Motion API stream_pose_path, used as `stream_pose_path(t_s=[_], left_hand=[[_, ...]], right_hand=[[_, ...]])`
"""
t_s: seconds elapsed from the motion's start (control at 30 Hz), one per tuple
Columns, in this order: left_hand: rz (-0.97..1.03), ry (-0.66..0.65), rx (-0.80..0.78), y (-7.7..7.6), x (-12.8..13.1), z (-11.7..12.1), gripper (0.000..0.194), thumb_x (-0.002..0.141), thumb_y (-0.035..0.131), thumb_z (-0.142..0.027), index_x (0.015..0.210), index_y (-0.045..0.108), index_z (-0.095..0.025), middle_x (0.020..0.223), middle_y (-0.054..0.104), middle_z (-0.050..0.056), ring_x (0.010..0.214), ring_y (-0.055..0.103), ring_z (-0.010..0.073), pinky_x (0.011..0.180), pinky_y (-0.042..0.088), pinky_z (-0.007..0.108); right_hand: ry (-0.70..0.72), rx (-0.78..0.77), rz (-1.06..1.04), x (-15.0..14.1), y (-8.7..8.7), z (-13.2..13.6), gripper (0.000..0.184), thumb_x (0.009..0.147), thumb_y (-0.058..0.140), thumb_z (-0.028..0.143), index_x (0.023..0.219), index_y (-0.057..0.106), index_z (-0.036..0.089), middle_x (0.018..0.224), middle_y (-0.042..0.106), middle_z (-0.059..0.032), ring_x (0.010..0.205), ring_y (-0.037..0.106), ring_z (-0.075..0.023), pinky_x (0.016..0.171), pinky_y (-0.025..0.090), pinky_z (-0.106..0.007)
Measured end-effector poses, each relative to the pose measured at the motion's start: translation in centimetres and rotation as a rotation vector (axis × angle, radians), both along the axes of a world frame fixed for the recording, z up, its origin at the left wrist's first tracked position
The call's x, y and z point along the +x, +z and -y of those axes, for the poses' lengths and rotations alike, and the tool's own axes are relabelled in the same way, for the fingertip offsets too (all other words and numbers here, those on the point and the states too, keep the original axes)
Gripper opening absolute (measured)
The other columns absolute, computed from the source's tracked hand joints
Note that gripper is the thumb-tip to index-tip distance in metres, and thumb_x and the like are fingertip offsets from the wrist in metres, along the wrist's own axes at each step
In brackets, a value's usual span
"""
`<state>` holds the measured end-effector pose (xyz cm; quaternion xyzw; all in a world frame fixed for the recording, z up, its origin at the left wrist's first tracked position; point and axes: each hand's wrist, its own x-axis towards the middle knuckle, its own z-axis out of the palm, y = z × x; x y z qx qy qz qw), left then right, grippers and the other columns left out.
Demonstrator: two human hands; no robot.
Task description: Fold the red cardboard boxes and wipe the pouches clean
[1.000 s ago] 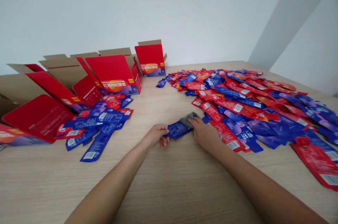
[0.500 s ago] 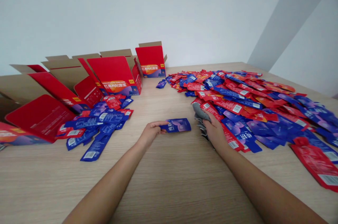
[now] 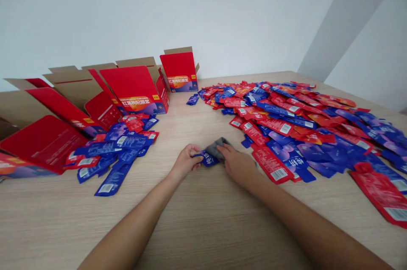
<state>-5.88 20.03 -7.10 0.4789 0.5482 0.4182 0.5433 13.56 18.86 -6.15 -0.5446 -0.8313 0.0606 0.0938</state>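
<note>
Between my hands is a blue sachet (image 3: 208, 159) with white lettering, low over the wooden table. My left hand (image 3: 187, 160) pinches its left end between thumb and fingers. A grey cloth (image 3: 216, 148) is in my right hand (image 3: 238, 167), whose fingers are closed on it and press it over the sachet's right part. That right part is hidden under the cloth. To the left of my left hand lies a smaller heap of blue and red sachets (image 3: 122, 151). Just beyond my right hand begins a large heap of red and blue sachets (image 3: 286, 126).
Several red printed cartons with raised flaps stand along the left, among them a front-facing carton (image 3: 136, 87) and a farther carton (image 3: 179, 73). A lone blue sachet (image 3: 192, 99) lies near the far carton. One red sachet (image 3: 381, 196) rests at the right. Behind rises a pale wall (image 3: 203, 15).
My right hand has moved left with the grey cloth, from beside the large heap onto the blue sachet. The left hand keeps its hold at nearly the same place.
</note>
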Motion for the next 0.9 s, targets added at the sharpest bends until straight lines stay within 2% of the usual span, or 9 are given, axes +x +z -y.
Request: stream_pose_path(t_s=[0.1,0.17,0.27,0.4,0.5,0.63,0.73,0.83,0.9], left_hand=[[0.003,0.025,-0.03,0.4,-0.9,-0.1,0.032,0.059,0.064,-0.019,0.083,0.042,-0.019,0.046,0.05,-0.011,0.031,0.04,0.0049,0.033,0.021,0.014],[-0.027,0.005,-0.06,0.5,-1.1,-0.2,0.035,0.06,0.065,-0.021,0.087,0.043,-0.019,0.047,0.052,-0.01,0.031,0.039,0.0046,0.033,0.021,0.014],[-0.078,-0.036,-0.074,0.4,-0.9,-0.2,0.035,0.063,0.065,-0.022,0.091,0.045,-0.018,0.046,0.051,-0.01,0.031,0.037,0.0041,0.033,0.02,0.014],[-0.069,-0.03,-0.087,0.4,-0.7,-0.2,0.034,0.062,0.066,-0.018,0.091,0.046,-0.018,0.051,0.054,-0.008,0.032,0.038,0.003,0.033,0.019,0.013],[-0.014,0.003,-0.057,0.5,-1.1,-0.3,0.034,0.061,0.067,-0.018,0.089,0.048,-0.017,0.054,0.056,-0.007,0.035,0.041,0.0027,0.033,0.02,0.013],[0.003,0.041,-0.072,0.6,-1.6,-0.4,0.034,0.066,0.067,-0.028,0.092,0.048,-0.016,0.046,0.054,-0.007,0.03,0.039,0.0047,0.031,0.021,0.013],[0.054,-0.037,-0.193,0.7,-1.2,-0.1,0.037,0.069,0.066,-0.036,0.096,0.051,-0.015,0.048,0.058,-0.002,0.033,0.048,0.0091,0.032,0.029,0.016],[0.115,-0.16,-0.289,0.7,-0.5,0.3,0.03,0.067,0.069,-0.032,0.086,0.057,-0.013,0.051,0.061,0.001,0.036,0.051,0.0093,0.033,0.034,0.016],[0.161,-0.131,-0.282,1.0,-0.5,0.3,0.022,0.067,0.07,-0.027,0.079,0.058,-0.012,0.051,0.061,0.002,0.034,0.05,0.0082,0.032,0.033,0.015]], right_hand=[[-0.14,-0.004,-0.016,2.4,0.1,-1.6,0.05,0.082,0.039,0.014,0.13,0.048,0.021,0.137,0.046,-0.0089,0.096,0.063,-0.0265,0.074,0.052,-0.039],[-0.147,0.005,-0.116,3.0,0.2,-1.7,0.051,0.082,0.039,0.012,0.131,0.046,0.021,0.136,0.047,-0.0083,0.102,0.06,-0.0255,0.079,0.051,-0.039],[-0.075,0.051,-0.235,1.9,0.5,-0.4,0.056,0.082,0.037,0.011,0.137,0.038,0.021,0.139,0.042,-0.0089,0.108,0.057,-0.0229,0.083,0.049,-0.035],[0.116,-0.008,-0.088,-0.3,0.6,1.0,0.057,0.08,0.04,0.014,0.136,0.039,0.026,0.143,0.038,-0.0067,0.096,0.063,-0.024,0.075,0.052,-0.037],[0.027,-0.036,0.016,0.0,0.6,0.2,0.053,0.08,0.039,0.014,0.132,0.045,0.023,0.139,0.043,-0.0077,0.094,0.064,-0.0261,0.073,0.052,-0.039],[-0.062,-0.024,0.029,1.6,0.7,-1.0,0.051,0.081,0.038,0.013,0.13,0.048,0.023,0.139,0.044,-0.0063,0.099,0.062,-0.0254,0.073,0.052,-0.038],[-0.042,-0.012,0.022,1.8,0.5,-0.8,0.051,0.081,0.038,0.014,0.13,0.047,0.025,0.138,0.045,-0.0046,0.096,0.063,-0.0238,0.071,0.053,-0.037],[-0.026,0.001,-0.002,1.5,0.1,-0.4,0.053,0.08,0.039,0.015,0.132,0.045,0.026,0.138,0.045,-0.0035,0.097,0.063,-0.0229,0.072,0.053,-0.036],[-0.038,-0.001,-0.031,1.5,-0.2,-0.4,0.054,0.08,0.039,0.015,0.132,0.044,0.027,0.138,0.045,-0.0026,0.099,0.062,-0.0223,0.072,0.052,-0.034]])
